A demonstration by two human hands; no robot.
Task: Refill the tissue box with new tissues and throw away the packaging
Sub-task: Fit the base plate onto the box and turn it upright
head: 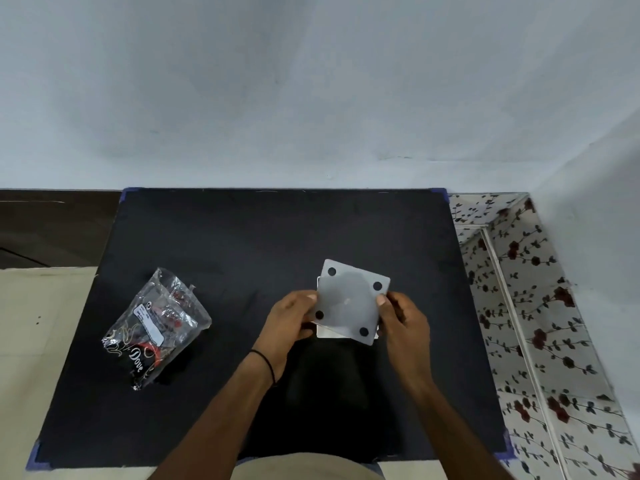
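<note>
Two hands work over the black mat (242,271). Left of the tissue box (349,303) lies the plastic packaging (156,323), crumpled and glossy (apparently emptied). At the mat's middle the left hand (294,320) pinches the box's left edge, the right hand (401,317) its right. The box shows a pale grey base panel with four dark dots, skewed over a white body; misaligned, it could jam or slip.

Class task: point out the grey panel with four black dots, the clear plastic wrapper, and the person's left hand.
Grey panel (351,301): head view, centre.
Plastic wrapper (157,327): head view, middle.
Left hand (289,322): head view, back.
</note>
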